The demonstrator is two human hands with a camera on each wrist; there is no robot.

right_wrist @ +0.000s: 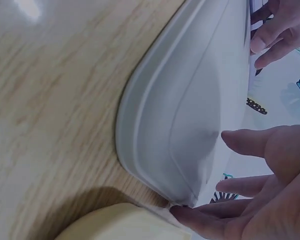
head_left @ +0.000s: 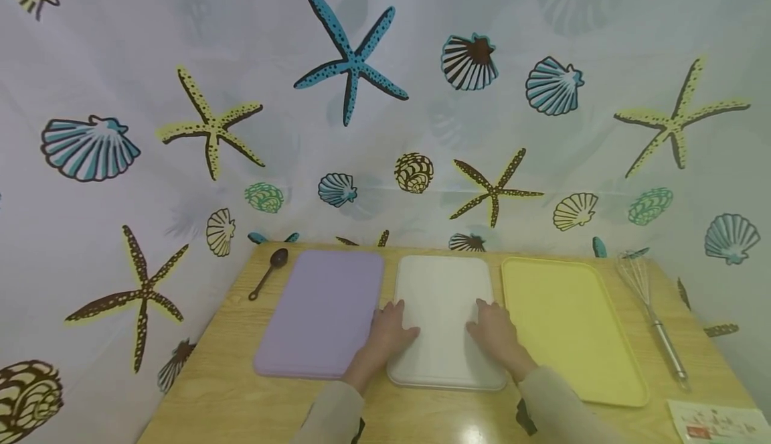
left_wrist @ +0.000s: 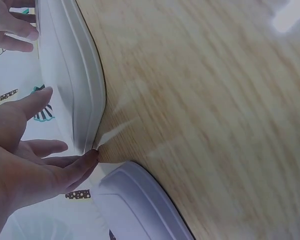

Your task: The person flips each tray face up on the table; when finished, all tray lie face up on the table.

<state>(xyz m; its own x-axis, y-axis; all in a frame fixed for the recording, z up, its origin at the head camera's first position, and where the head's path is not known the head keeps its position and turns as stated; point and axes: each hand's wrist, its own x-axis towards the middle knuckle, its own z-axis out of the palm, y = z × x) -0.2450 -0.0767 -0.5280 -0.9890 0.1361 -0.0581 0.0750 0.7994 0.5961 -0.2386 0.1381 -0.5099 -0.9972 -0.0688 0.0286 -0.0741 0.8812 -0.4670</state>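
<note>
A white rectangular tray (head_left: 446, 317) lies on the table between a purple tray (head_left: 325, 310) and a yellow tray (head_left: 572, 330). My left hand (head_left: 388, 333) is at the white tray's left side, thumb over its top and outer fingers down at the edge, in the gap beside the purple tray. On the opposite side, my right hand (head_left: 496, 335) reaches over the white tray with its thumb, while its lower fingers touch the rim near the yellow tray. In both wrist views the fingers look mostly straight. The tray sits flat on the wood.
A dark spoon (head_left: 271, 273) lies left of the purple tray. Right of the yellow tray is a metal whisk (head_left: 653, 317), with a printed white packet (head_left: 719, 422) at the near right corner. A curtain (head_left: 385, 129) with shells and starfish encloses the wooden table (head_left: 205, 390).
</note>
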